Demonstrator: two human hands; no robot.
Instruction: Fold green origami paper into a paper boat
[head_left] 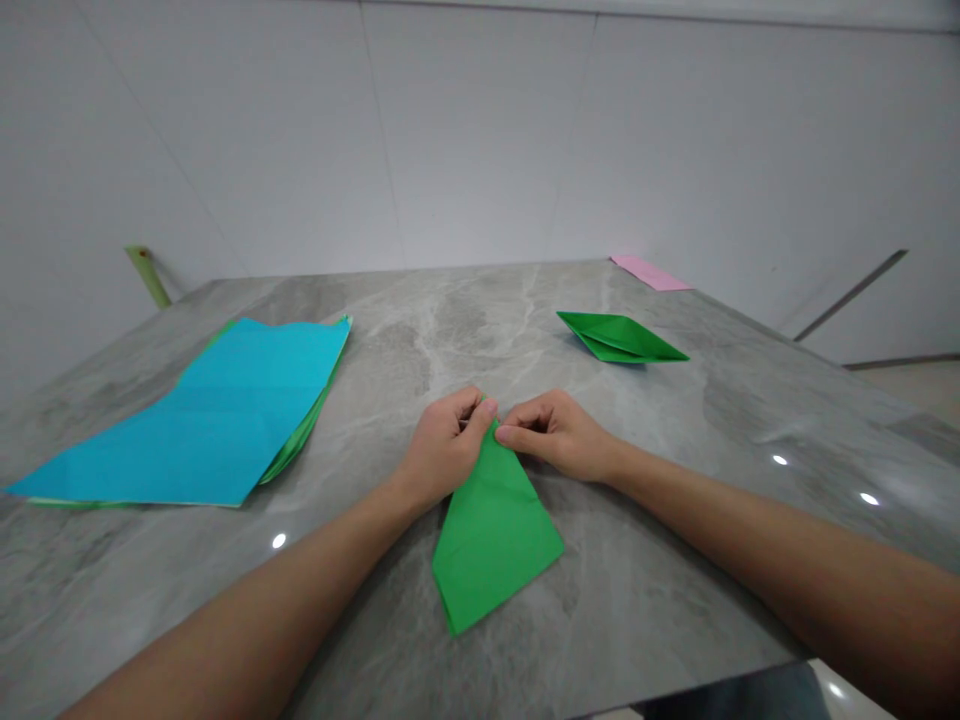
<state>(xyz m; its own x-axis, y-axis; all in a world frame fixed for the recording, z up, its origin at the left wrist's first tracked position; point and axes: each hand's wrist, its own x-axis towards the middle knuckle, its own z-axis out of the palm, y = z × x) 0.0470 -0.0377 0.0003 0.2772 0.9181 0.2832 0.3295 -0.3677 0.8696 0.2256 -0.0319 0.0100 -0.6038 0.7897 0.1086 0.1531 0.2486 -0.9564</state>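
A folded piece of green paper [499, 535] lies in front of me, its narrow end pointing away and its wide end towards the table's front edge. My left hand [454, 440] is closed on the narrow tip, with the thumb on top. From the other side, my right hand [559, 435] pinches the same tip between thumb and forefinger. The fingertips of both hands nearly meet there and cover the very end of the paper. Farther back on the right rests a folded green paper boat shape [622, 338], touched by neither hand.
On the left lies a stack of paper sheets [217, 410], blue on top with green edges below. A pink paper [651, 273] is at the far right edge of the grey marble-patterned table [450, 320]. A pale wall [480, 140] stands behind.
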